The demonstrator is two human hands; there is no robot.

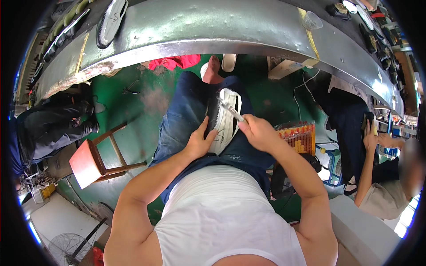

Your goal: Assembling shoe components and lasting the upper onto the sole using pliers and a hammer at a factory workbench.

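A white shoe (226,122) with a dark sole edge and a lace lies across my lap, its toe pointing away from me. My left hand (201,141) is closed on the shoe's near left side, thumb on the upper and fingers along the sole. In my right hand (258,133) is a silvery metal hand tool (231,109), its shaft slanting up and left over the shoe. The tool's far end lies by the sole edge near the toe; its exact kind is hard to make out.
A metal-topped bench (195,26) runs across in front, with another white shoe (111,22) and a clear cup (312,21) on it. A wooden stool (91,164) stands left. At the right, a co-worker (386,190) sits close by; a patterned box (299,137) is beside my leg.
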